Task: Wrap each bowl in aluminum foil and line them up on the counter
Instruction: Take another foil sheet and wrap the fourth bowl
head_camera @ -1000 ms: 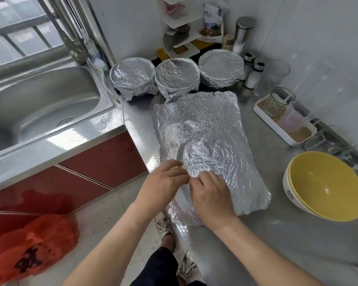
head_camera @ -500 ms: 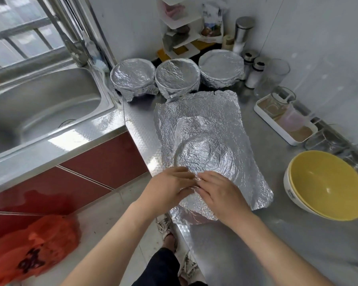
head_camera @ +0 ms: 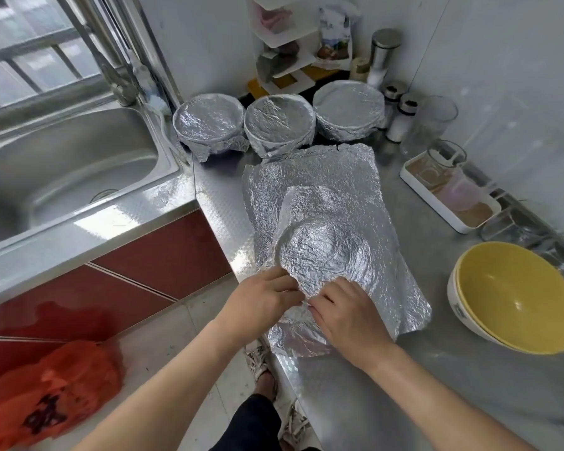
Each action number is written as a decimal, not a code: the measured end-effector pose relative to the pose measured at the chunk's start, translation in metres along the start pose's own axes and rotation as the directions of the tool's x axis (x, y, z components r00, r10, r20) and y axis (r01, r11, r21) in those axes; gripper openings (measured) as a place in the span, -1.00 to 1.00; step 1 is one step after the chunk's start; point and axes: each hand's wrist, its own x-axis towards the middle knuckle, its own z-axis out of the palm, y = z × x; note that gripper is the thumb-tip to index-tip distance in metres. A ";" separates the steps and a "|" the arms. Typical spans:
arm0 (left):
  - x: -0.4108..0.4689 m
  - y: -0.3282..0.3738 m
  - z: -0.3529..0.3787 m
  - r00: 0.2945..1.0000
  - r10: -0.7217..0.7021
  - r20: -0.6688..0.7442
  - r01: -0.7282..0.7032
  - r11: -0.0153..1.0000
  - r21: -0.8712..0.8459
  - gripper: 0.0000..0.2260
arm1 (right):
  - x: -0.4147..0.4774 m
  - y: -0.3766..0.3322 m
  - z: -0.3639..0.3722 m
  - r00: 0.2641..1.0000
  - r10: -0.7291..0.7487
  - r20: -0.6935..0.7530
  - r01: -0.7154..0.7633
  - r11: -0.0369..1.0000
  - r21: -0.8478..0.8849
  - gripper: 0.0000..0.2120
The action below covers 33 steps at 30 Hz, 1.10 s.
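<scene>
Both hands have drawn together at the near rim: the left hand (head_camera: 264, 301) and right hand (head_camera: 349, 315) meet fingertip to fingertip, pinching the foil sheet (head_camera: 323, 187) over the bowl (head_camera: 319, 252) beneath. This fold looks just begun, with the far side still loose. Foil overhangs the counter (head_camera: 404, 402) edge. The wrapped bowls (head_camera: 279, 125) crowd behind, and the yellow bowl (head_camera: 515, 294) sits to the right.

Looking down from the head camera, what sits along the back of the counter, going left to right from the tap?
Tap → left foil-wrapped bowl → middle foil-wrapped bowl → right foil-wrapped bowl → pair of shakers → clear glass.
</scene>
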 end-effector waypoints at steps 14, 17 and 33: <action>-0.010 -0.013 -0.006 0.982 -0.103 -0.156 0.105 0.995 0.004 -0.87 | 0.025 -0.037 0.004 0.979 0.168 -0.120 -0.166 0.986 0.027 -0.86; -0.014 -0.010 -0.006 0.973 -0.201 -0.117 0.200 0.980 -0.018 -0.85 | 0.025 -0.042 0.005 0.972 0.223 -0.068 -0.216 0.972 0.097 -0.95; -0.005 0.019 0.008 0.992 -0.102 -0.074 0.095 0.991 -0.096 -0.80 | -0.007 0.004 -0.012 0.994 0.053 0.099 -0.059 0.996 0.062 -0.90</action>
